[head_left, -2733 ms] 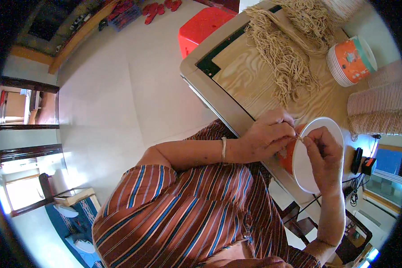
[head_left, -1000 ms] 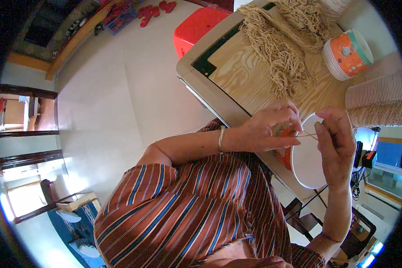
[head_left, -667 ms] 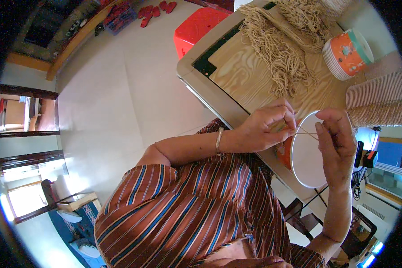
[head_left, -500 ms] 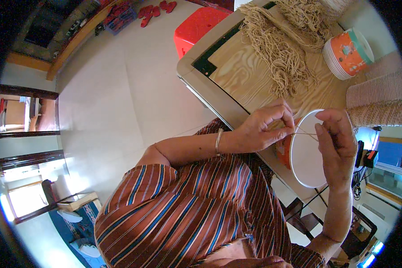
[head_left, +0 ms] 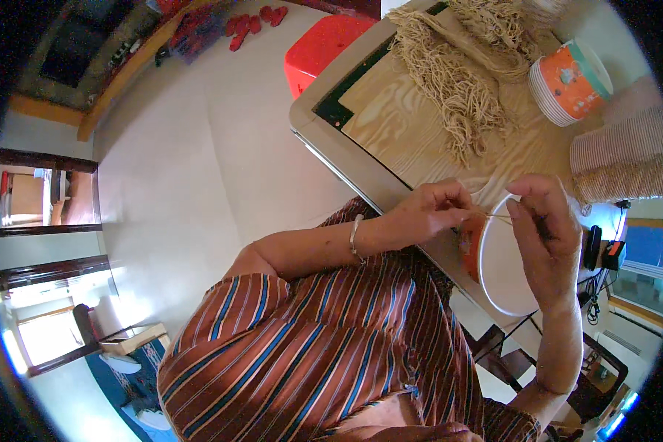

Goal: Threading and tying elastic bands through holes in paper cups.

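Observation:
A thin tan strand of twine [head_left: 499,217] runs between my two hands, above the rim of a paper tub [head_left: 502,272]. This tub is white inside and orange outside, and its near side tips toward me. My left hand [head_left: 436,214], with a bracelet at the wrist, pinches one end between thumb and fingers. On the other side, my right hand [head_left: 549,239] is closed on the strand with thumb and forefinger, covering part of the tub. Loose tan twine hanks [head_left: 468,96] lie on the wooden board beyond my left hand.
The wooden tabletop [head_left: 387,110] has a pale rounded edge. An orange stack of paper tubs [head_left: 571,82] lies at the far right, near a striped roll [head_left: 619,151] and tan cord. A red stool [head_left: 324,51] stands beyond the table, and black cables [head_left: 595,295] hang at right.
Both hands have shifted slightly left, and the left one a little lower. The twine stays pinched between them.

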The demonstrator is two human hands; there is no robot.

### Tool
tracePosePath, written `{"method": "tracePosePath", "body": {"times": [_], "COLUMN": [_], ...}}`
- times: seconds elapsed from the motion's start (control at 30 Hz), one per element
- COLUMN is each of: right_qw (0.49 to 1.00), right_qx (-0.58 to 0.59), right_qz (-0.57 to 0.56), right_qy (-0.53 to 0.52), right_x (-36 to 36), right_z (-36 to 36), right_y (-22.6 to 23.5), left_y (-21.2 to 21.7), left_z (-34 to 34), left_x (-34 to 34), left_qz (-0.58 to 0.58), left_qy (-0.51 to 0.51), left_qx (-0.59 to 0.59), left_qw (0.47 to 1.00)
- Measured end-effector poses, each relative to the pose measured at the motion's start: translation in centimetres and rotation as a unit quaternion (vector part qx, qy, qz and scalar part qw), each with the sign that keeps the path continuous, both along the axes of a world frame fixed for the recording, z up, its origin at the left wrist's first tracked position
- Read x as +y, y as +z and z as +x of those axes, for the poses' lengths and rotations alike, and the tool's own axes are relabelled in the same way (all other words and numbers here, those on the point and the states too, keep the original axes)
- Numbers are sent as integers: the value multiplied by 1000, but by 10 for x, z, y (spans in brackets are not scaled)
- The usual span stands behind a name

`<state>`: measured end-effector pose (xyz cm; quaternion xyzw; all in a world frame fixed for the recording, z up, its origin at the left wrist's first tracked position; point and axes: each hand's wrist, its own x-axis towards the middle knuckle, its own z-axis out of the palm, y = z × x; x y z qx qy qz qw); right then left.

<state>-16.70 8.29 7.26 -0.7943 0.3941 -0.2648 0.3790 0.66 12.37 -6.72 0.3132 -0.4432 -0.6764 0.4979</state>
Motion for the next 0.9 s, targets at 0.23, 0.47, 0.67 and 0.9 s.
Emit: {"method": "tracePosePath", "body": {"times": [0.23, 0.47, 0.67, 0.9], "right_qw": [1000, 999, 996, 961], "right_qx": [20, 15, 21, 189], "right_qz": [-21, 28, 64, -204], "right_qy": [0, -2, 55, -5], "right_x": [-2, -5, -9, -26], "right_z": [0, -5, -15, -62], "right_y": [3, 5, 26, 28], "left_y": [29, 39, 42, 49], "left_z": [6, -9, -15, -19], "left_x": [-1, -9, -18, -22], "left_qz": [-285, -368, -344, -348], "left_qy": [229, 174, 149, 102], "left_qx": [-244, -256, -285, -291], "left_qw": [898, 877, 882, 885]}}
